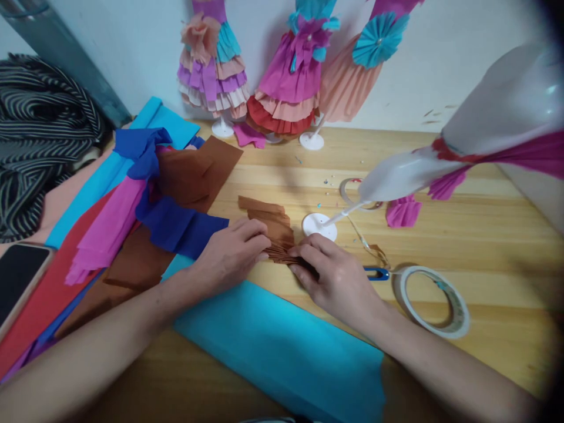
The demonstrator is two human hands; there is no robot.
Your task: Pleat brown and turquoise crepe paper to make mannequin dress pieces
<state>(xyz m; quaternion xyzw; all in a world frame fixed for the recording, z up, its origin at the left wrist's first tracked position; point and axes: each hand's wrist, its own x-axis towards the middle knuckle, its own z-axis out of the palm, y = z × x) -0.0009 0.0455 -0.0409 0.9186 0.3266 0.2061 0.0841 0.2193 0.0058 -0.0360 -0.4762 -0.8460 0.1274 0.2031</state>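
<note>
Between my two hands lies a strip of brown crepe paper [269, 220], its near end gathered into narrow accordion pleats and its far end still loose on the table. My left hand [235, 249] pinches the left end of the pleats, fingertips pressed together. On the right end, my right hand [328, 267] grips the same folded stack between thumb and fingers. A sheet of turquoise crepe paper [282, 346] spreads beneath my wrists. Just beyond my right hand stands the white round base [318, 227] of a small mannequin [484, 111] with magenta paper tied at its waist.
Three paper-dressed figures [288, 76] stand along the wall. Coloured crepe sheets [106, 229] and a phone [24, 282] lie at left, near striped cloth [39, 135]. A tape roll [434, 302], blue-handled snips [376, 274] and magenta scraps [403, 211] lie at right.
</note>
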